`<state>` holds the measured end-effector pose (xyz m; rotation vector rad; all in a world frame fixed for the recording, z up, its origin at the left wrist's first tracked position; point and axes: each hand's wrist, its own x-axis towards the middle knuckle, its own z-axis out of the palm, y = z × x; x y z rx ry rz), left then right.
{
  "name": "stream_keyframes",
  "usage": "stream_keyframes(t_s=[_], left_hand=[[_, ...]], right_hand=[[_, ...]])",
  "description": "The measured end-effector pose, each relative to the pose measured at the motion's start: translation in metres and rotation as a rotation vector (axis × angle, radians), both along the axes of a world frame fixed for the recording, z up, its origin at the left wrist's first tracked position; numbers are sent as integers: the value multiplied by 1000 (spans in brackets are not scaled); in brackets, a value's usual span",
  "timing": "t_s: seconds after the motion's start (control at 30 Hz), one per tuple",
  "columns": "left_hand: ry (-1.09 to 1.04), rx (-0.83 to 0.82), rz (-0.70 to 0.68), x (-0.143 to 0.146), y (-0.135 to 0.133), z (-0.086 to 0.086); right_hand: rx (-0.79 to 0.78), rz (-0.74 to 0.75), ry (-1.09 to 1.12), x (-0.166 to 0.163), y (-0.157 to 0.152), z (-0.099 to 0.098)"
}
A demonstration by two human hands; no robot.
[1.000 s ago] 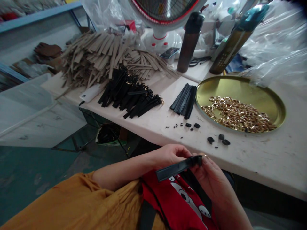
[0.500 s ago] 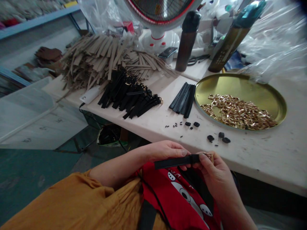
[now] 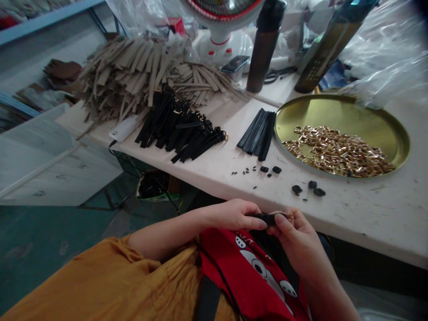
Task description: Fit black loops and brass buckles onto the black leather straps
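My left hand and my right hand meet just off the table's front edge, above my red apron. Between them is a black strap, mostly covered by fingers. My left thumb presses along it, while my right thumb and fingers pinch the end by a small gold buckle. On the table beyond, small black loops and tiny black bits are scattered. Several flat black strips lie side by side left of a round gold tray, which holds a heap of gold buckles.
A pile of black straps with buckles lies on the table's left part, before a big heap of grey-beige strips. Behind stand a fan, a dark bottle, a phone and plastic sheeting.
My left fingers have closed over the strap, whose long free end showed before and is now hidden. The right hand keeps its pinch by the buckle. The view has tilted slightly downward.
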<state>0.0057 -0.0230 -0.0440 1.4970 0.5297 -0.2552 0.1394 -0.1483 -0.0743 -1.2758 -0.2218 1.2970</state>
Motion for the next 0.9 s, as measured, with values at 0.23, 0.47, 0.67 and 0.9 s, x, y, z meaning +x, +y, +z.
stream_keyframes(t_s=[0.23,0.47,0.67,0.9], left_hand=[[-51,-216,95,-4,-5,4],[-26,-103,99,-3,-7,10],[-63,-199,86,-5,-7,12],[-50,-201,48,-1,-7,13]], right_hand=[[31,8,161,-4,0,4],[-10,161,-124,-1,-4,3],[44,164,95,-1,-1,4],[-2,238,-12,0,-2,6]])
